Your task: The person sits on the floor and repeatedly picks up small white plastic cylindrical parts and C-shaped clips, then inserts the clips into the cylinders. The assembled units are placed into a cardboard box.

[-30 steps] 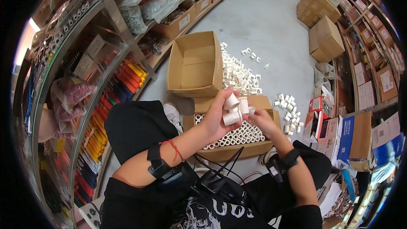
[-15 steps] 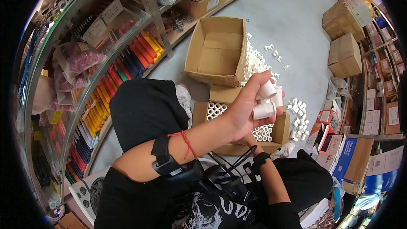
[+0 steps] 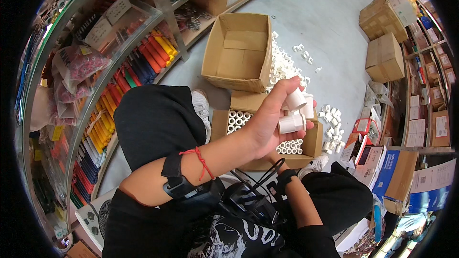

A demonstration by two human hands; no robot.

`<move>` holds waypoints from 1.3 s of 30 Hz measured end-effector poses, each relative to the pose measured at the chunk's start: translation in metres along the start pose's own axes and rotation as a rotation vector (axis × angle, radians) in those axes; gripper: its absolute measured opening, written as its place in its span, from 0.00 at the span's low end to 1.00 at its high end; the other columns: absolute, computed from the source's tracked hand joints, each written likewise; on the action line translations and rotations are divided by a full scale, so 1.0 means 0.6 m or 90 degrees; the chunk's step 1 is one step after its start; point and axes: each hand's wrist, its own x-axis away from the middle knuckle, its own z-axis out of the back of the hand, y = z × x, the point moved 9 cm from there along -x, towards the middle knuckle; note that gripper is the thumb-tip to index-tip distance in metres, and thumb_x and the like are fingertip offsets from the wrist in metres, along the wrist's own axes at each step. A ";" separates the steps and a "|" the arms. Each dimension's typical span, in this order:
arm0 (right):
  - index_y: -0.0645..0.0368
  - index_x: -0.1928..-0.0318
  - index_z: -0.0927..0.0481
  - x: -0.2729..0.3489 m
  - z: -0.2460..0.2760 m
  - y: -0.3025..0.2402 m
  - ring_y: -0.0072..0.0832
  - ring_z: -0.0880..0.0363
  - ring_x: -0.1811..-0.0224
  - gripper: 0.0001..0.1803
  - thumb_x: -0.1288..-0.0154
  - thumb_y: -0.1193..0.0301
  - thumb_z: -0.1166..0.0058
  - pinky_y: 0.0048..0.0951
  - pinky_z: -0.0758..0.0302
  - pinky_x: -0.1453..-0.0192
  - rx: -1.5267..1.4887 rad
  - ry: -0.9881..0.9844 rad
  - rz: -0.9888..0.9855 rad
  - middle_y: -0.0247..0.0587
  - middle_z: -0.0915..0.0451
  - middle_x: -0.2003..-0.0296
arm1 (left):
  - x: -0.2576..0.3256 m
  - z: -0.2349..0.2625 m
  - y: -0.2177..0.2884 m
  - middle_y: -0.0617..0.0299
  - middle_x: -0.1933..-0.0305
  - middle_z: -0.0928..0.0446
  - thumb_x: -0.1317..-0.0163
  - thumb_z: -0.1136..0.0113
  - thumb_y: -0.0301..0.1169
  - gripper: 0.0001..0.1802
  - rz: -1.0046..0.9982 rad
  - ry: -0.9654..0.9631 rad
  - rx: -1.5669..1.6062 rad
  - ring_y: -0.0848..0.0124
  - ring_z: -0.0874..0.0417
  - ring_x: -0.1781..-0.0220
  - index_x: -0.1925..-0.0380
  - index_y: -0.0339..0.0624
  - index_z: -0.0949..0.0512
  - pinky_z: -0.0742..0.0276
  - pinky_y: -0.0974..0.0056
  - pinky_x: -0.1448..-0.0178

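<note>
Left: metal shelving (image 3: 161,5), one. Coloured tubes (image 3: 98,134), many, in yellow, red, dark blue and white, lying side by side. Clear bag of pink pieces (image 3: 81,67). Upper shelf: brown box (image 3: 215,5) with white label. Floor (image 3: 330,43), grey. Right: brown cartons, two, one farther off (image 3: 375,17), one nearer (image 3: 384,59). Red box (image 3: 362,125), small. Blue-and-brown box (image 3: 387,171). Lower left: white appliance (image 3: 97,222), dark knobs.
</note>
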 end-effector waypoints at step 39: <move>0.64 0.61 0.28 0.185 0.427 -0.272 0.15 0.27 0.69 0.14 0.52 0.78 0.44 0.18 0.29 0.66 -0.346 0.164 0.189 0.33 0.25 0.65 | -0.042 0.036 -0.055 0.56 0.64 0.31 0.44 0.62 0.55 0.27 0.064 0.008 -0.040 0.68 0.28 0.70 0.57 0.45 0.34 0.30 0.71 0.72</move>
